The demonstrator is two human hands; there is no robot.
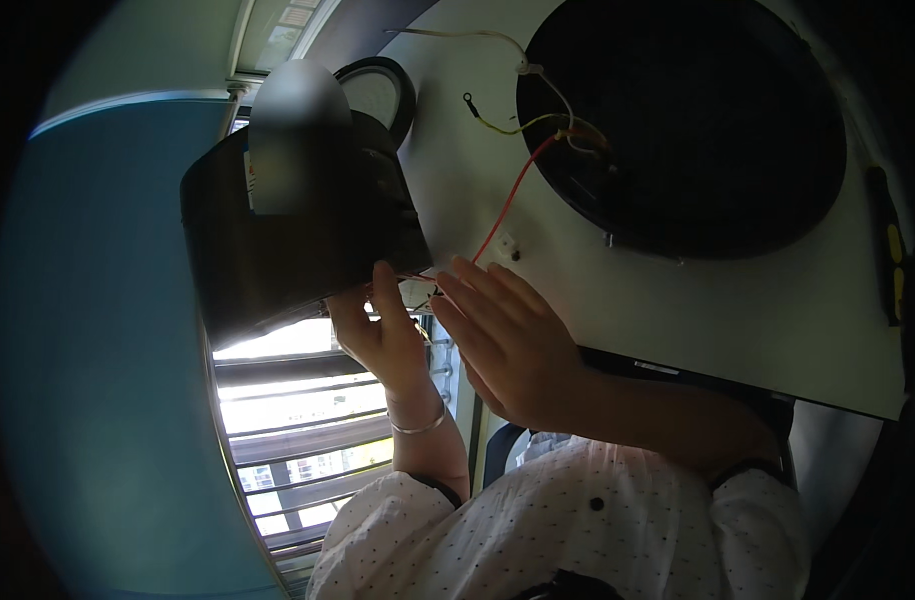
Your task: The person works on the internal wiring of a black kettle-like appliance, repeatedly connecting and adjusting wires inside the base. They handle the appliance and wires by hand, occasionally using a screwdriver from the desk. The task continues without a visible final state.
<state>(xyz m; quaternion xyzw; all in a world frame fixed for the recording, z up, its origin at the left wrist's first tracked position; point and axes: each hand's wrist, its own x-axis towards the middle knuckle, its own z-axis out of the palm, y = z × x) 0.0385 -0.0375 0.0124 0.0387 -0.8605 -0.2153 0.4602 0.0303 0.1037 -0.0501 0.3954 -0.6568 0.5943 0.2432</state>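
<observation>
A large black appliance housing (298, 240) with curved sides stands tilted at the left. My left hand (383, 335), with a bracelet at its wrist, grips the housing's lower near edge; some of its fingers are hidden beneath. Thin red wires show beside these fingers. Close by on the right, my right hand (508, 340) has its fingers stretched out, their tips near the wires. A red wire (513, 205) runs from a round black base (688, 130) down behind those fingertips. Whether the fingers touch it, I cannot tell. A yellow-green wire (503, 128) ends in a ring terminal.
The round base lies on a white table (638, 300), with a pale cable (468, 34) reaching off it. A small white connector (508, 245) lies nearby. A black and yellow tool (890, 250) rests at the right edge. Window slats (308, 370) and a blue panel (108, 300) are at the left.
</observation>
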